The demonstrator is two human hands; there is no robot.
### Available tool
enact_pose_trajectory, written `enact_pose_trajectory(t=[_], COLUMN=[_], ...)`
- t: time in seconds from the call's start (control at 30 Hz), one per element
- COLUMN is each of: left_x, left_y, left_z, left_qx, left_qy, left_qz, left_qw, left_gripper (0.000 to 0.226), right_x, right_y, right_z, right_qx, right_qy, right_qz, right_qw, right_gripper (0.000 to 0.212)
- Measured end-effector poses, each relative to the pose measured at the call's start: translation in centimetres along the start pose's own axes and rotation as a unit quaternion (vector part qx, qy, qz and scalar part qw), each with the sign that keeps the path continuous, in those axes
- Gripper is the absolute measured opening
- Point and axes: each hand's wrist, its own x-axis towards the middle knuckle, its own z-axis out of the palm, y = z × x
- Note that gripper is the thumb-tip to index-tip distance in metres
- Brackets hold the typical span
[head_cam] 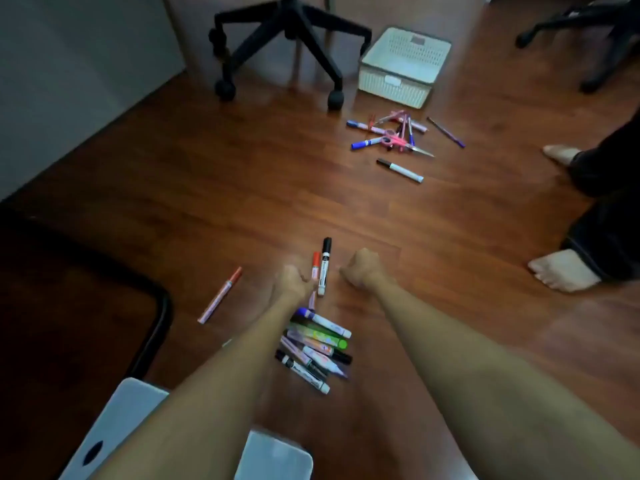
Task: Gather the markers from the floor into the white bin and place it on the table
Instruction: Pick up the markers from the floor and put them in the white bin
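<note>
Both hands low over the floor (173, 188). Left hand (292, 280) curled beside the red marker (315, 263) and black-capped marker (325, 266), apparently pinching them; cannot tell for sure. Right hand (363, 268) fisted, seemingly empty. White bin (403, 69) far off, beyond a second marker pile (394, 133). Near pile (317, 348) between the forearms. Risk: overfilled grip, markers slipping and rolling; stray orange marker (220, 295) overlooked. Labels too blurred to read.
</note>
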Motion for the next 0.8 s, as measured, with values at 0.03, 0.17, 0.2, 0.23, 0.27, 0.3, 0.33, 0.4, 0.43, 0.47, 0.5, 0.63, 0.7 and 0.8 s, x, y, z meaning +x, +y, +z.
enact_pose_trajectory(t=[0.03,0.17,0.2,0.23,0.27,0.3,0.33,0.4,0.43,0.47,0.5,0.63,0.7,0.8], left_x=[-0.1,-0.2,-0.2,-0.1,0.0,0.1,0.1,-0.2,-0.5,-0.9,-1.4,-2.6,-3.0,-4.7], left_y=[0.0,-0.3,-0.4,-0.6,-0.6,-0.5,-0.4,-0.3,-0.2,-0.2,-0.2,-1.1,-1.6,-2.1], left_z=[0.4,1.6,1.7,2.0,2.1,2.3,2.3,2.0,1.8,1.4,1.0,-1.6,-3.4,-6.5], left_qx=[-0.007,-0.02,-0.02,-0.023,-0.024,-0.034,-0.041,-0.045,-0.053,-0.058,-0.065,-0.125,-0.156,-0.184], left_qy=[-0.021,-0.016,-0.013,-0.014,-0.012,-0.007,-0.001,0.004,0.003,-0.002,-0.005,0.017,0.036,0.069], left_qz=[-0.009,-0.029,-0.03,-0.029,-0.029,-0.029,-0.031,-0.044,-0.049,-0.055,-0.063,-0.091,-0.099,-0.112], left_qw=[1.0,0.999,0.999,0.999,0.999,0.999,0.999,0.998,0.997,0.997,0.996,0.988,0.982,0.974], left_gripper=[0.039,0.035,0.034,0.034,0.034,0.035,0.037,0.039,0.035,0.028,0.025,0.023,0.018,0.028], right_x=[0.5,1.0,0.7,0.7,0.4,0.6,0.4,-0.5,-1.1,-1.9,-2.5,-4.6,-5.3,-8.2], right_y=[0.5,0.9,0.8,0.7,0.5,0.4,0.2,-0.4,-0.6,-0.7,-0.7,-1.1,-1.9,-4.3], right_z=[0.4,2.0,2.4,2.8,2.7,2.9,2.9,3.1,3.1,3.2,3.3,3.2,2.7,1.5], right_qx=[0.031,0.108,0.116,0.125,0.13,0.135,0.137,0.126,0.122,0.114,0.109,0.149,0.169,0.179], right_qy=[-0.006,-0.004,-0.005,-0.007,-0.006,-0.007,-0.011,-0.016,-0.017,-0.022,-0.024,-0.028,-0.018,-0.017], right_qz=[0.007,0.01,0.004,0.001,0.004,0.011,0.018,0.025,0.024,0.026,0.028,0.036,0.026,-0.003], right_qw=[0.999,0.994,0.993,0.992,0.992,0.991,0.99,0.992,0.992,0.993,0.993,0.988,0.985,0.984], right_gripper=[0.049,0.06,0.053,0.048,0.044,0.042,0.04,0.029,0.025,0.022,0.019,0.027,0.034,0.038])
